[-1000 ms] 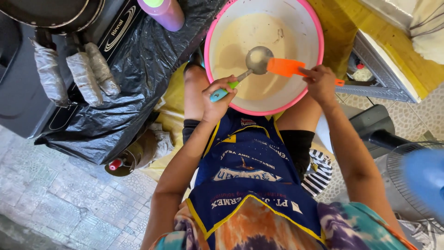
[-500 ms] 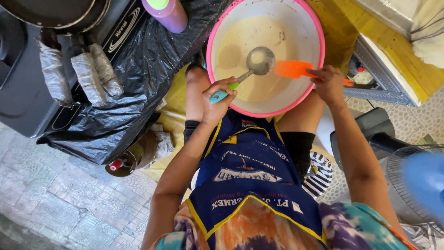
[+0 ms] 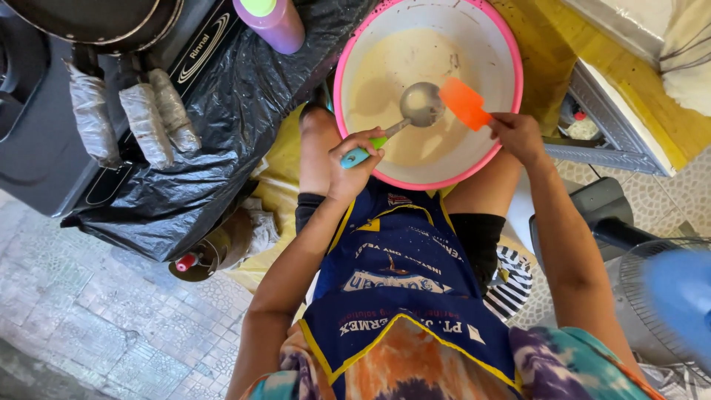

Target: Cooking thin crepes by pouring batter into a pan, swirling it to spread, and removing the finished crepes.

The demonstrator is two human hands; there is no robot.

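pink basin point(image 3: 511, 111) holds pale batter point(image 3: 400, 67), left hand point(image 3: 354, 164) gripping metal ladle point(image 3: 421, 104) (bowl in the batter); right hand point(image 3: 518, 135) gripping orange spatula point(image 3: 464, 103); purple bottle point(image 3: 271, 22) nearby

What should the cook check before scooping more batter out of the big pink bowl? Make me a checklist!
1. Left hand grips the ladle handle: ok.
2. Right hand holds the orange spatula: ok.
3. Ladle cup sits over the batter, inside the pink bowl: ok.
4. Bowl rests steady between the knees: cannot tell.
5. Batter enough for a scoop: ok, it covers the bottom.
6. Purple bottle stands apart from the bowl: ok.
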